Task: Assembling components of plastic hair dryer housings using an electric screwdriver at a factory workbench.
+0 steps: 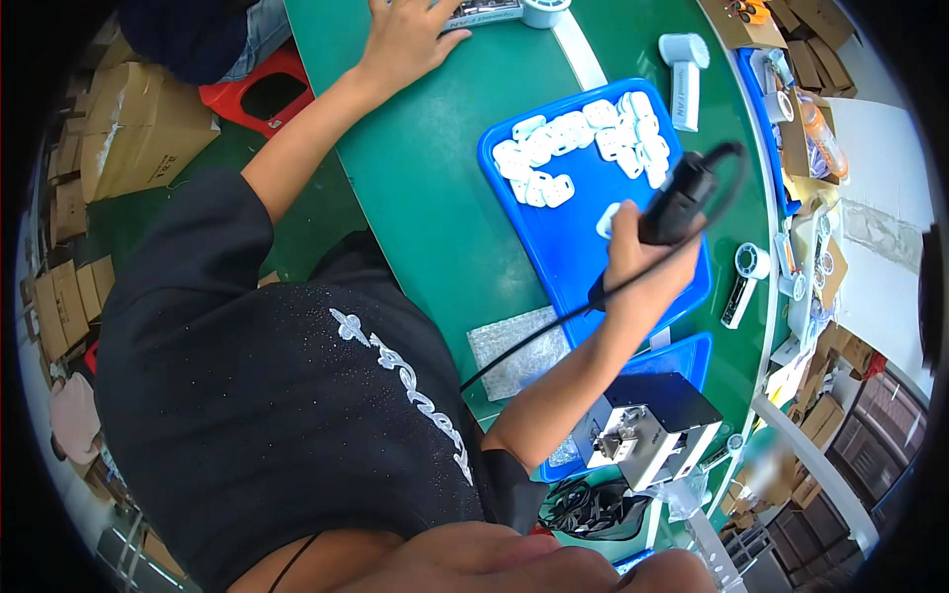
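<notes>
In my right hand (645, 265) is a black electric screwdriver (676, 203) with a cable, its fingers wrapped round the body above a blue tray (554, 259). Several small white plastic pieces (554, 143) lie toward the tray's far and left sides. One more white piece (607, 221) shows beside my right thumb. At the top edge, my left hand (407, 44) has its thumb and forefinger against a handheld fan (486, 12) whose handle lies open with inner parts showing. The picture's edge cuts off some of the left fingers.
Another white handheld fan (684, 84) lies right of the tray, and one with an exposed handle (741, 285) farther down. A black-and-white box-shaped machine (647, 435) stands by a second blue tray (692, 358). Bubble wrap (514, 351) lies near my right forearm. Left are a red stool (262, 97) and cartons (138, 128).
</notes>
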`<state>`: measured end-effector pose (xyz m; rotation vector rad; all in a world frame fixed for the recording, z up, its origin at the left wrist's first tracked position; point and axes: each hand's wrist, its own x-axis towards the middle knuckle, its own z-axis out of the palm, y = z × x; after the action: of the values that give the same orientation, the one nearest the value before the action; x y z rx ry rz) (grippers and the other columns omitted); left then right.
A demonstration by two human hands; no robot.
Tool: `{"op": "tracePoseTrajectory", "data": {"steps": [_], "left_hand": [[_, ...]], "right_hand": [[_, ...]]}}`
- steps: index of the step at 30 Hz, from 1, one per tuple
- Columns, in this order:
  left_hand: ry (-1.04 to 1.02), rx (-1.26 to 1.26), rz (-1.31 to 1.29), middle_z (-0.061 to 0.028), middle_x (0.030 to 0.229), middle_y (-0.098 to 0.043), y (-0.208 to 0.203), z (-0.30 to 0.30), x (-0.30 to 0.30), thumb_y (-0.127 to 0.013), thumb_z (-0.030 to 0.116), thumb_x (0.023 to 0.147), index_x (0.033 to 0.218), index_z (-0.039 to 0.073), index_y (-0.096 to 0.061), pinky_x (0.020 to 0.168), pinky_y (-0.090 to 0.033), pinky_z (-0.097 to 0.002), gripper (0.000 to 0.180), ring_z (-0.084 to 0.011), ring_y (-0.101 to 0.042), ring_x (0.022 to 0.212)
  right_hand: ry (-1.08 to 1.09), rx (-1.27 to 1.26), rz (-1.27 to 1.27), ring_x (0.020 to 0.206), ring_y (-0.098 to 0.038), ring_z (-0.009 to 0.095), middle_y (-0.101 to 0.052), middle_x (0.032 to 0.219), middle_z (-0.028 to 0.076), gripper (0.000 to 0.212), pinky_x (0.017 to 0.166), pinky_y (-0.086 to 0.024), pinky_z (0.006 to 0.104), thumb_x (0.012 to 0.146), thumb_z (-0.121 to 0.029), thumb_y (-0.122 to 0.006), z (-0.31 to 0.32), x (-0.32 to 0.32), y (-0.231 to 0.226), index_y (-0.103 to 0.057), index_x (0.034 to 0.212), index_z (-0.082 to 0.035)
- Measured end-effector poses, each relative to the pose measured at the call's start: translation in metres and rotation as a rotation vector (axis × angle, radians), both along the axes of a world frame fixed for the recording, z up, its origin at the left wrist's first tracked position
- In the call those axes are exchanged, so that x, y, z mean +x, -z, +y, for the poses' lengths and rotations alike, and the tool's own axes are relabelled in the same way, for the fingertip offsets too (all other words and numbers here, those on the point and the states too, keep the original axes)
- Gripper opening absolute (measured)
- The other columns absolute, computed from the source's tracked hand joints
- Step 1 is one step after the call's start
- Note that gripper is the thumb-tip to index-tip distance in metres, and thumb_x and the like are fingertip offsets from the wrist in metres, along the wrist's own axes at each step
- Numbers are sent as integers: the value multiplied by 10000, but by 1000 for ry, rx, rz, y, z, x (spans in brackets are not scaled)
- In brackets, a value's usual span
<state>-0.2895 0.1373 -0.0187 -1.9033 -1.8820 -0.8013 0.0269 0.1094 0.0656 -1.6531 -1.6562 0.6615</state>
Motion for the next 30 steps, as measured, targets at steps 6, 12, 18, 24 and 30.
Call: {"op": "tracePoseTrajectory", "data": {"steps": [6, 12, 18, 24, 30], "left_hand": [[-45, 36, -105, -196, 1407, -422, -13, -6, -2, -846, 162, 636, 1009, 62, -684, 1053, -333, -495, 418, -368, -392, 1301], [513, -24, -882, -146, 1156, -614, -53, -39, 49, -733, 369, 827, 1089, 51, -632, 833, -519, -372, 424, -270, -615, 1034], [1145, -697, -1175, -127, 1068, -578, -81, -85, 136, -470, 544, 994, 1254, -17, -479, 853, -456, -348, 619, -200, -574, 970], [1602, -794, -847, -155, 972, -576, -77, -91, 211, -752, 535, 789, 1128, -32, -512, 736, -479, -370, 703, -305, -597, 844], [1800, -802, -938, -159, 881, -599, -63, -115, 259, -748, 348, 778, 1032, -27, -546, 622, -490, -392, 496, -342, -614, 725]], "right_hand": [[8, -50, 505, 594, -592, 107, -590, 780, 48, 553, 467, -487, 247, 791, -87, -782, -33, 14, -24, -523, 1269, 19], [-107, -75, 705, 483, -537, 142, -556, 693, 61, 725, 437, -440, 270, 788, -146, -773, -61, 43, -36, -391, 1357, 90], [-45, -16, 801, 481, -546, 153, -581, 657, 87, 787, 488, -465, 276, 774, -199, -760, -100, 53, -41, -337, 1350, 128], [248, -41, 879, 657, -570, 104, -598, 777, 35, 645, 617, -452, 233, 670, 16, -844, -152, 56, -46, -513, 1223, 51], [557, 281, 988, 723, -588, 131, -611, 845, 55, 659, 648, -497, 256, 623, -179, -947, -191, 70, -19, -559, 1119, 17]]}}
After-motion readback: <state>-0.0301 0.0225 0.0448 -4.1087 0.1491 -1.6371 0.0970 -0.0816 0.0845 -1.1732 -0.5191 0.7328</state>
